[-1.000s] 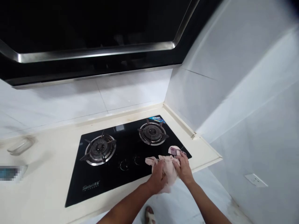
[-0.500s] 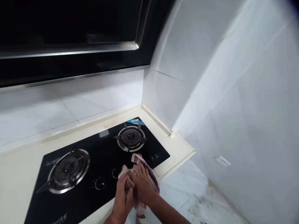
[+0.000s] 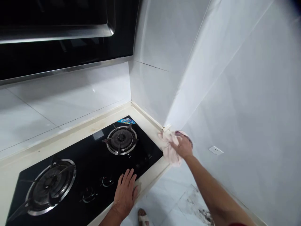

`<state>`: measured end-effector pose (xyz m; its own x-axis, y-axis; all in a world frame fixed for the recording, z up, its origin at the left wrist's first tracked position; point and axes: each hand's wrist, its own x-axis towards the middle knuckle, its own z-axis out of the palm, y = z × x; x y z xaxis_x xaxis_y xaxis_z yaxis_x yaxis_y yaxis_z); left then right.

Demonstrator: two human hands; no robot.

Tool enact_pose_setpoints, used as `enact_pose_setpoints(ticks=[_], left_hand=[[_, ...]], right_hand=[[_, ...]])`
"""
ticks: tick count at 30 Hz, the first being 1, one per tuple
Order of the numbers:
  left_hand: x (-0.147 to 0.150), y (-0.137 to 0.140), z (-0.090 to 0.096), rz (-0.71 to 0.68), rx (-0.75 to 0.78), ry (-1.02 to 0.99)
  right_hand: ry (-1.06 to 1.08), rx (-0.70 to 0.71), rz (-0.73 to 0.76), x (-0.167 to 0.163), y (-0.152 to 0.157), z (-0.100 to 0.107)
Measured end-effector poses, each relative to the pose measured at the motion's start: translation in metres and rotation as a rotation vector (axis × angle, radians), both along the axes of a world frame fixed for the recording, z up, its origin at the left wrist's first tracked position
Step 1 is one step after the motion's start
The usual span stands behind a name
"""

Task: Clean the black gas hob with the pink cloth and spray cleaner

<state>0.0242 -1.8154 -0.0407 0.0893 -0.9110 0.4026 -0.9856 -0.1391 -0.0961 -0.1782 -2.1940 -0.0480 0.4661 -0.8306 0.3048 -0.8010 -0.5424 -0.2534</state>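
Observation:
A pink cloth (image 3: 171, 150) lies bunched over the right end of the cream countertop (image 3: 147, 128), close to the wall. My right hand (image 3: 183, 146) presses down on it and grips it, with part of the cloth sticking out past the knuckles. My left hand (image 3: 125, 190) rests flat, fingers stretched, at the front edge of the black glass gas hob (image 3: 94, 157). Left of that hand are two control knobs (image 3: 107, 181). Behind it sits the right burner (image 3: 121, 138), and the left burner (image 3: 50, 185) is further off.
A black range hood (image 3: 70, 53) hangs low over the hob. Grey-white tiled wall (image 3: 160, 88) bounds the right side, with a socket (image 3: 215, 150) low on it. Below, the pale floor (image 3: 169, 194) has dark stains, and a foot in a sandal (image 3: 142, 216) shows.
My hands have parted. The right carried the cloth from the hob's front edge rightward to the counter's end; the left let go and lies flat on the hob. The view has turned slightly right.

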Motion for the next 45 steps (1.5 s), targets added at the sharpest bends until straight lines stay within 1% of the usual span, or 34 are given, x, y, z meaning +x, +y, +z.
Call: enact_pose_setpoints(ticks=[2,3,5,7,9,12,15,18,21,22,24,28,30,34,36,40,43,45], left_hand=[[-0.001,0.001,0.003,0.001,0.017,0.036],[-0.002,0.002,0.004,0.0,0.024,0.06],[-0.003,0.003,0.008,0.003,0.039,0.118],[-0.005,0.005,0.011,0.001,0.055,0.186],[-0.006,0.007,0.014,-0.011,0.07,0.261],[-0.007,0.008,0.015,-0.035,0.071,0.361],[-0.013,0.009,0.012,-0.048,0.057,0.431],[-0.027,0.018,0.009,-0.083,0.025,0.503],[-0.042,0.046,0.009,-0.176,0.065,0.556],[-0.045,0.06,0.011,-0.192,0.089,0.566],[-0.042,0.098,0.015,-0.183,0.134,0.579],[-0.019,0.194,0.02,-0.117,0.174,0.599],[-0.007,0.243,0.019,-0.075,0.138,0.604],[0.007,0.331,0.021,0.071,-0.017,0.618],[0.013,0.373,0.024,0.149,-0.087,0.618],[0.026,0.458,0.026,0.327,-0.154,0.549],[0.035,0.517,0.018,0.467,-0.191,0.468],[0.038,0.55,0.011,0.562,-0.213,0.424]], right_hand=[[-0.028,-0.062,-0.055,-0.013,-0.014,-0.008],[-0.045,-0.105,-0.068,-0.016,-0.013,-0.012],[-0.089,-0.19,-0.072,-0.018,0.003,-0.022],[-0.124,-0.246,-0.047,-0.016,0.029,-0.029],[-0.136,-0.264,-0.005,-0.012,0.057,-0.031],[-0.144,-0.233,0.035,-0.005,0.094,-0.028],[-0.158,-0.177,0.087,0.006,0.135,-0.021],[-0.159,-0.109,0.26,0.022,0.192,-0.016],[-0.171,-0.017,0.409,0.042,0.262,-0.014],[-0.176,0.013,0.435,0.048,0.286,-0.013],[-0.183,0.063,0.469,0.062,0.332,-0.01],[-0.145,0.145,0.589,0.09,0.417,-0.002],[-0.119,0.192,0.643,0.106,0.459,0.001],[-0.082,0.296,0.679,0.142,0.551,0.006],[-0.061,0.324,0.719,0.16,0.597,0.008],[-0.017,0.364,0.9,0.194,0.677,0.015],[0.046,0.417,1.047,0.22,0.725,0.023],[0.068,0.433,1.151,0.237,0.753,0.028]])
